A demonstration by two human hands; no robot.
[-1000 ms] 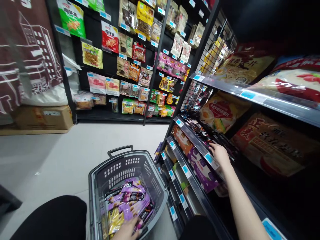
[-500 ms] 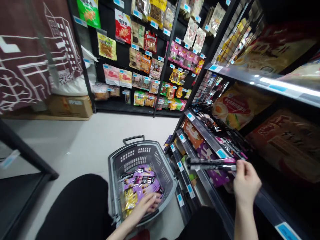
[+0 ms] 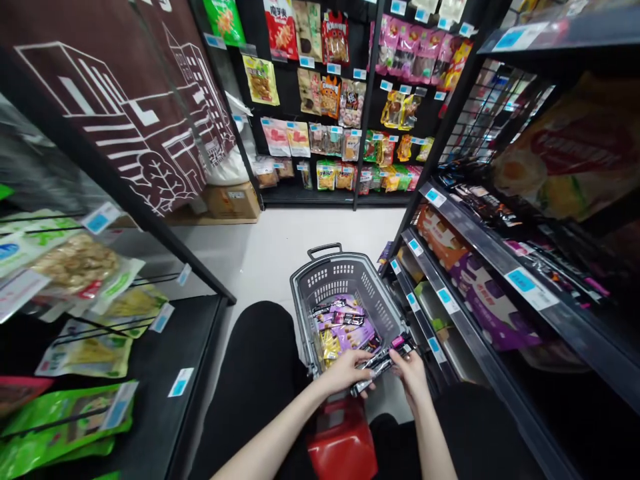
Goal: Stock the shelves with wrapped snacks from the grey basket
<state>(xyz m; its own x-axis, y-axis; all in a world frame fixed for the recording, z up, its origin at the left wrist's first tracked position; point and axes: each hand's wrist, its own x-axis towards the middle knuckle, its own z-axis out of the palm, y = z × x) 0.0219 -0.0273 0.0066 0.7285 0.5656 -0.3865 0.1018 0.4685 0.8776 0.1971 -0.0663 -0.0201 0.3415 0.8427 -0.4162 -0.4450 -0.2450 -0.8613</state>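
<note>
A grey shopping basket (image 3: pixel 306 308) stands on the floor in front of my knees, holding purple, black and yellow snack packs (image 3: pixel 345 327). Over its near rim both hands meet on a bundle of long black snack bars (image 3: pixel 383 362) with pink ends. My left hand (image 3: pixel 347 370) grips the bundle from the left with curled fingers. My right hand (image 3: pixel 413 370) holds its right end, fingers closed round it.
Shelves of black bars and purple boxes (image 3: pixel 487 307) run along the right. A lower shelf (image 3: pixel 150 427) with green and yellow bags is at the left. Hanging snack packs (image 3: pixel 330 100) fill the far wall, beside a cardboard box (image 3: pixel 233 200). A red object (image 3: pixel 343 443) lies between my knees.
My right hand lifted black bars off the right shelf and carried them down to the basket. My left hand rose from the basket's packs to grip the bars. The view swung left.
</note>
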